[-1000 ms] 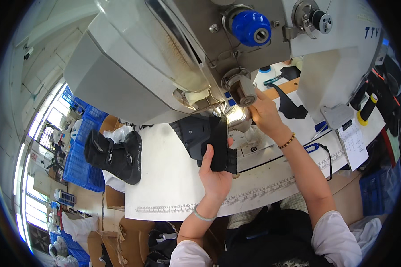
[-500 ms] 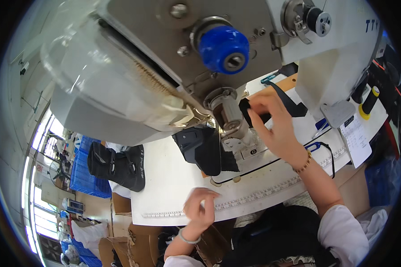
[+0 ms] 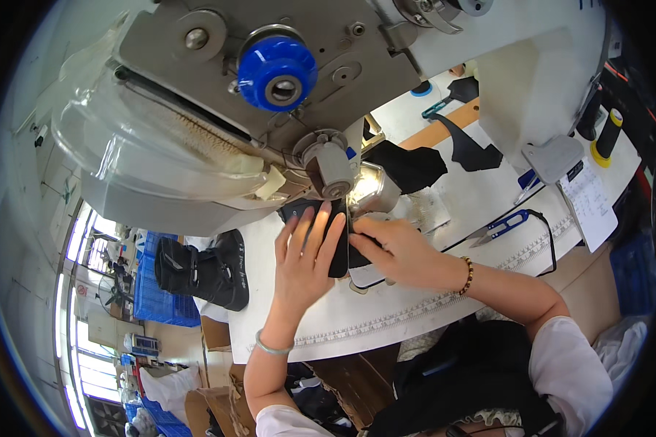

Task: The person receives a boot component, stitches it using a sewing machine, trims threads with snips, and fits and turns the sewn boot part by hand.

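**Left hand (image 3: 304, 258) moved from the worktop's (image 3: 328, 309) front edge onto the black workpiece (image 3: 339, 266)**

The workpiece is best pressed flat, fingers kept clear of the sewing-machine head (image 3: 197, 80). It is partly covered by the left hand, fingers spread; the right hand (image 3: 408, 255) is set at its right edge, fingertips bunched, though whether anything is gripped cannot be told.

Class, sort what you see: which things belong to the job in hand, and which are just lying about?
In the job, it seems:
black piece, under the left hand, with the right hand at its edge
sewing machine, over it

Apparently lying about:
blue-handled snips
black-and-yellow spool
handwritten sheet
black boot
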Motion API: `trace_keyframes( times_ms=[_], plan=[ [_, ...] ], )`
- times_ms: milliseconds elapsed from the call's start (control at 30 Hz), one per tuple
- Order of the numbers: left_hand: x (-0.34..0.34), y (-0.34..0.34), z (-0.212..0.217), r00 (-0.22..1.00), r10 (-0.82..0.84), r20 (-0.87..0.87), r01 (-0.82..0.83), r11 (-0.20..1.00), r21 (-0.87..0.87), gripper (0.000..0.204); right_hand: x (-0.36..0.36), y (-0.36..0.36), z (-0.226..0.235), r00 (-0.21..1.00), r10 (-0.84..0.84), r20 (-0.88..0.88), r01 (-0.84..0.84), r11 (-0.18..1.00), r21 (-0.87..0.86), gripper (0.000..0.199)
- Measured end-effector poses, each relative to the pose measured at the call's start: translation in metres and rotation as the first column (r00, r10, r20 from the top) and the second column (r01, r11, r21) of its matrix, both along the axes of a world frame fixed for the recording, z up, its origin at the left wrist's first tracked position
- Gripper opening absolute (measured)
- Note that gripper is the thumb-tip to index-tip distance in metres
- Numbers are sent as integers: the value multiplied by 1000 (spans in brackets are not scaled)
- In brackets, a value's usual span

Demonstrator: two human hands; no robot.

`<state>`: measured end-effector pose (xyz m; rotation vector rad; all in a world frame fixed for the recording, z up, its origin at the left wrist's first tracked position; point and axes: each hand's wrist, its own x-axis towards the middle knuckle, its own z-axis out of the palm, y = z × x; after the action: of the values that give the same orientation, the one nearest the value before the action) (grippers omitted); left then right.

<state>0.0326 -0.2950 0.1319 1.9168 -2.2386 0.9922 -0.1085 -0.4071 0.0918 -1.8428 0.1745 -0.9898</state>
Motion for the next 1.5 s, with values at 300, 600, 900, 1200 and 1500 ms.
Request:
trace_keyframes(
  times_ms=[300,600,900,1200,1500],
  plan=[
    [22,-14,-8,929,-291,-229,246,947,-204,42,-11,-7,-7,993,91,72,-106,962,250,18],
    [-5,0,-8,972,-163,-170,123,966,-226,42,-13,-4,-6,970,194,148,-235,906,353,21],
    [11,-12,-14,912,-303,-278,221,931,-291,42,-9,-95,29,933,-360,19,351,895,-276,19],
    [23,-23,-18,886,-372,-277,266,897,-352,43,47,-125,26,992,-123,41,98,504,-858,20],
    [37,-25,-8,820,-430,-378,299,885,-357,35,21,-110,29,970,-242,34,234,880,-414,26]
  ],
)
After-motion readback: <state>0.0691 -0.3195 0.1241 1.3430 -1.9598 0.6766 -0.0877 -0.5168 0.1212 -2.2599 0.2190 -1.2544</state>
